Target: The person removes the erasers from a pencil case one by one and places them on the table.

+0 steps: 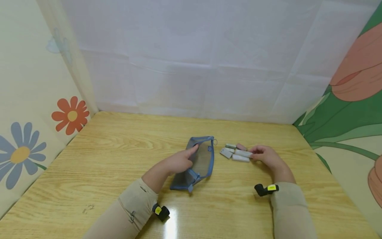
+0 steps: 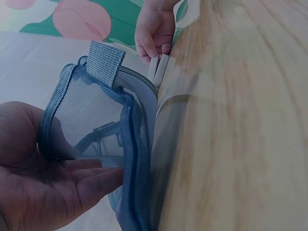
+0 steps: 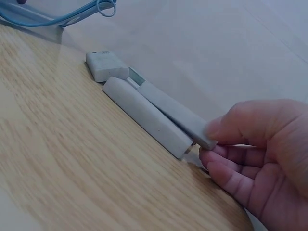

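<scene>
A blue mesh zip pouch [image 1: 205, 162] lies on the table with its mouth spread apart. My left hand [image 1: 179, 161] grips its near-left edge, thumb and fingers on either side of the mesh [image 2: 86, 115] in the left wrist view. To the right of the pouch, my right hand [image 1: 267, 156] pinches the right end of a long pale block [image 3: 171, 108] between thumb and fingers. Beside that block lies another long white block [image 1: 240, 158]. Also in the cluster are a grey block [image 1: 225, 153], a greenish block [image 1: 230, 145] and a pinkish block [image 1: 241, 146].
The wooden table [image 1: 119, 149] meets a white sheet [image 1: 179, 73] along its back edge. Flower-printed panels [image 1: 24, 99] stand at both sides. A small metal ring [image 1: 215, 142] hangs at the pouch's far corner, near the blocks.
</scene>
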`<action>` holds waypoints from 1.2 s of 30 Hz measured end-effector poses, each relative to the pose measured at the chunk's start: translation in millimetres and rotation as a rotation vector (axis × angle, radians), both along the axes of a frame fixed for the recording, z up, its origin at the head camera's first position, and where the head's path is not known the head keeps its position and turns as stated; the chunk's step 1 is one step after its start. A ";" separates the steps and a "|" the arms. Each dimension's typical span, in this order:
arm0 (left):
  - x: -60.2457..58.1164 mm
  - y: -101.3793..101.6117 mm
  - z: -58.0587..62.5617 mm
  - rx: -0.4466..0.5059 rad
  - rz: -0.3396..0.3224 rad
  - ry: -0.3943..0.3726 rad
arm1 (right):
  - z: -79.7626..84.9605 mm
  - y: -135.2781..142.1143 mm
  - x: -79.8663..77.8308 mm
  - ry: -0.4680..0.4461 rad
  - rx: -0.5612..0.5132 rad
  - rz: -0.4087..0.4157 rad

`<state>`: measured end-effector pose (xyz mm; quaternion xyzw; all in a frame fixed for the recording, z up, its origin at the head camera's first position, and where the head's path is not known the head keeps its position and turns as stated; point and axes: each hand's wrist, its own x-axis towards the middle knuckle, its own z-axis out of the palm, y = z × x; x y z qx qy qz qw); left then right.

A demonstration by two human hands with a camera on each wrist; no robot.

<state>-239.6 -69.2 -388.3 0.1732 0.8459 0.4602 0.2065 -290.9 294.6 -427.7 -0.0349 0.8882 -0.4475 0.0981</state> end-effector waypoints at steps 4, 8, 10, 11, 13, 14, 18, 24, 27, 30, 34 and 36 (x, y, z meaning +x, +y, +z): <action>-0.2 0.0 0.2 -0.005 0.005 -0.007 | -0.4 -0.5 -0.3 -0.008 0.012 -0.019; -0.1 -0.3 0.7 -0.002 0.004 -0.013 | -0.5 -0.6 -0.2 0.012 0.031 -0.026; 0.0 -0.4 0.9 0.002 0.003 -0.017 | 0.0 -0.8 0.2 0.019 0.034 -0.037; 0.1 -0.5 1.0 0.004 0.002 -0.018 | 0.2 -0.8 0.4 0.021 0.037 -0.039; 0.1 -0.6 1.1 0.006 0.002 -0.018 | 0.5 -0.9 0.5 0.018 0.039 -0.046; 0.2 -0.7 1.2 0.008 0.001 -0.017 | 0.5 -1.0 0.5 0.017 0.042 -0.049; 0.5 -0.6 1.5 0.011 0.003 -0.015 | 0.0 -1.1 -0.2 0.027 0.064 -0.046; 1.1 -0.5 1.2 0.015 0.000 -0.009 | -1.5 -0.6 -0.9 0.014 0.054 -0.059; 0.5 -0.8 0.3 0.016 -0.003 -0.005 | -3.2 0.7 -1.6 0.002 0.015 -0.073; 0.2 -1.0 0.4 0.018 -0.005 -0.007 | -4.6 2.6 -2.1 0.006 -0.020 -0.084; 0.4 -1.0 1.1 0.019 -0.009 -0.013 | -4.5 4.6 -2.0 0.007 -0.037 -0.116; 0.1 -1.4 0.6 0.017 -0.010 -0.014 | -3.4 4.5 -1.9 0.016 -0.027 -0.145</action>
